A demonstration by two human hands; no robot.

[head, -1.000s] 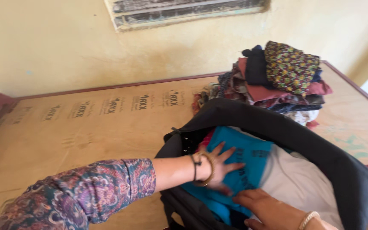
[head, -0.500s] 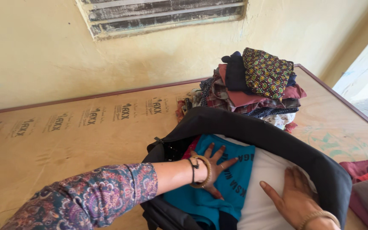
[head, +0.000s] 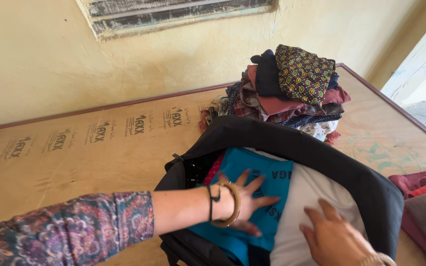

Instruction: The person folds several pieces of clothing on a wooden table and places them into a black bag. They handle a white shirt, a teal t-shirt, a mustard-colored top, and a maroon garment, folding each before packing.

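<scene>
A black bag point(head: 321, 157) lies open on a plywood board point(head: 85, 157). Inside it a folded teal garment point(head: 267, 182) sits beside a white garment point(head: 316, 197). My left hand point(head: 247, 202), with bangles and a black thread on the wrist, presses flat on the teal garment, fingers spread. My right hand point(head: 334, 239) rests on the white garment at the lower right, fingers slightly apart. Neither hand grips anything.
A tall pile of folded clothes point(head: 287, 93) stands just behind the bag, topped by a dark patterned cloth. Maroon and grey fabric point(head: 425, 202) lies at the right edge. A yellow wall point(head: 50, 59) with a vent runs along the back of the board.
My right hand has slid down and slightly left on the white garment. My left hand stays pressed on the teal garment. The camera view has shifted a little.
</scene>
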